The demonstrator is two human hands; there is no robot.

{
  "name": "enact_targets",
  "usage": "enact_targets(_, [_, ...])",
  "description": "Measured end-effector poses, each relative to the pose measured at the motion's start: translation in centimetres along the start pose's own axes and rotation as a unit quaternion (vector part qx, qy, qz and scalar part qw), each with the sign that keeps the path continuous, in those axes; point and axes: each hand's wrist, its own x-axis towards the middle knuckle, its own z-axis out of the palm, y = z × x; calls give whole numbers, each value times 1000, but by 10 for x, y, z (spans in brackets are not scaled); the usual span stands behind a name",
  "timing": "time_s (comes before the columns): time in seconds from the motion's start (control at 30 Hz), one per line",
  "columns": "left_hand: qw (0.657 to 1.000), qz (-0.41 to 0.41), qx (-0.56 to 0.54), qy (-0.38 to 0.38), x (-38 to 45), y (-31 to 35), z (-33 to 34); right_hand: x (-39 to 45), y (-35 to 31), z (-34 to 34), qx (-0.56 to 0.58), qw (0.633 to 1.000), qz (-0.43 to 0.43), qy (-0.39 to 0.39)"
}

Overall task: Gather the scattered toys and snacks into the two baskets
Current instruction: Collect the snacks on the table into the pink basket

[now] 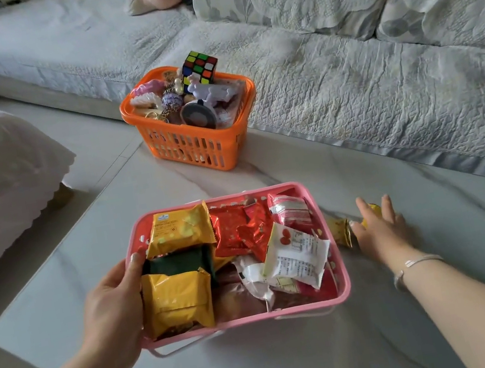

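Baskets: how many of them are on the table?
2. The orange basket stands at the table's far edge, by the sofa. The pink basket is near, with the left hand gripping its left rim.

The near basket (340, 267) is pink, the far basket (196, 149) orange. The packets (177, 299) are yellow, red, white. The cube (199, 65) is multicoloured on black; the sofa cover (382, 100) pale grey, quilted.

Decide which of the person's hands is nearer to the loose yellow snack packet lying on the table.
Right. The right hand lies over the yellow snack packet, touching it. The left hand grips the far side of the pink basket, which sits between.
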Motion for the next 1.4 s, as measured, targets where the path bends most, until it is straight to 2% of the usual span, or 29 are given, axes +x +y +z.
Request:
enact_targets(0.1, [1000, -6, 1, 3, 6, -2, 4, 7, -1, 11, 15, 999, 13, -26])
enact_targets(0.3, [1000, -15, -8, -13, 6, -3, 13, 12, 9, 19, -7, 1000, -21, 22])
enact_targets(0.53, [1000, -18, 7, -23, 1, -6, 19, -4, 17, 7, -17, 999, -36, 6])
enact_targets(0.63, [999, -13, 11, -30, -5, -6, 19, -15, 20, -1, 37, 996, -52, 69])
enact_targets(0.73, [999, -3, 9, -36, -13, -5, 20, -26, 14, -20, 106, 976, -87, 171])
enact_targets(0.83, [999, 0, 14, -35, -24, -5, 17, -57, -17, -54, 187, 929, -187, 258])
enact_targets(0.9, [999, 3, 17, -36, -31, -4, 14, -95, -46, -74, 205, 889, -302, 276])
enact_targets(1.0, [999, 6, 8, -32, -42, -3, 11, -159, -83, -76, 155, 835, -463, 253])
enact_targets(1.07, [1000, 11, 3, -22, -46, -5, 9, -193, -98, -61, 101, 817, -519, 230])
enact_targets(1.13, [1000, 12, -4, -12, -50, -6, 3, -221, -105, -44, 37, 814, -530, 234])
enact_targets(1.3, [1000, -4, -27, 5, -57, -4, -9, -245, -99, -6, -126, 842, -481, 209])
enact_targets(1.4, [1000, -3, -26, 13, -58, -3, -15, -244, -95, 7, -165, 847, -470, 184])
